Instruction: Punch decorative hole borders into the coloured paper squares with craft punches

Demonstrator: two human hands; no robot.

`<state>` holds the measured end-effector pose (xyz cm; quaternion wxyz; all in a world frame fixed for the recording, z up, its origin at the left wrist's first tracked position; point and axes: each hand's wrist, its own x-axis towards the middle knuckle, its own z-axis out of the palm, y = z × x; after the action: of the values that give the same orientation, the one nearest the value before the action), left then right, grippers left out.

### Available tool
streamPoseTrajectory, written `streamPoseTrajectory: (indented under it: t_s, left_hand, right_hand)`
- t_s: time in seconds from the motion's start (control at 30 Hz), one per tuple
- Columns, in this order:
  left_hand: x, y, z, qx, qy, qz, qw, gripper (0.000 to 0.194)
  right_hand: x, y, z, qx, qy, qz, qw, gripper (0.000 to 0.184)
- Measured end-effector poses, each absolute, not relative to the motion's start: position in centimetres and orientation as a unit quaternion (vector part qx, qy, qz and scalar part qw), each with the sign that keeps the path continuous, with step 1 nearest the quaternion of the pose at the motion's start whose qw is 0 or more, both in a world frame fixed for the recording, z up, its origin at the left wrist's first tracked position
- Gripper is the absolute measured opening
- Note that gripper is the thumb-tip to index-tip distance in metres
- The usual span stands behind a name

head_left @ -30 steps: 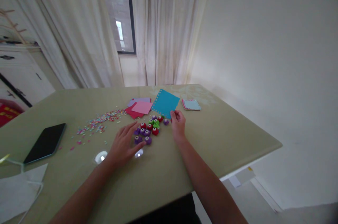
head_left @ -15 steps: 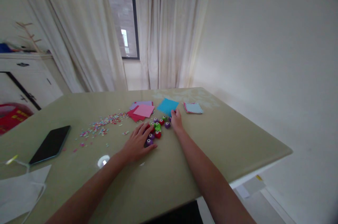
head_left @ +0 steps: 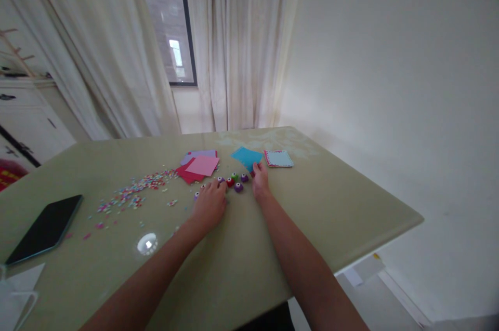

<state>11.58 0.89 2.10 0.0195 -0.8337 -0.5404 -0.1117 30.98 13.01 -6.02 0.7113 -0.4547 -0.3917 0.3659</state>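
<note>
My left hand [head_left: 211,202] rests palm down on the table with its fingers curled over several small eyeball toys, which it largely hides. Round its fingertips other eyeball toys show, among them a red one [head_left: 230,182], a green one [head_left: 235,176] and a purple one [head_left: 238,187]. Between thumb and fingers, my right hand [head_left: 260,179] pinches the near corner of a blue sheet of paper [head_left: 246,157], which is tilted and slightly bent. A dark red thing, partly covered, shows by the right fingertips.
Pink paper [head_left: 202,166], red paper [head_left: 186,172] and purple paper [head_left: 189,156] overlap at the back. A stack of edged cards [head_left: 278,158] lies to the right. Confetti bits [head_left: 144,184] are scattered on the left, near a black tablet [head_left: 46,227]. The table [head_left: 331,206] ends near the wall.
My left hand has shifted right over the eyeball toys and curled its fingers, uncovering a few on its left. The blue paper has tipped flatter in my right hand. The view has turned slightly.
</note>
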Motion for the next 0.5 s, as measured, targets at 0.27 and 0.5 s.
streamPoseTrajectory:
  t_s: [0.27, 0.5]
  left_hand:
    - [8.6, 0.3, 2.3, -0.843, -0.518, -0.147, -0.012, 0.029]
    - [7.2, -2.6, -0.7, -0.814, -0.555, -0.169, 0.036, 0.092]
  right_hand:
    - [30.5, 12.8, -5.7, -0.466, -0.411, 0.36, 0.696, 0.027]
    - [28.7, 14.0, -4.7, -0.496, -0.478, 0.335, 0.643, 0.022]
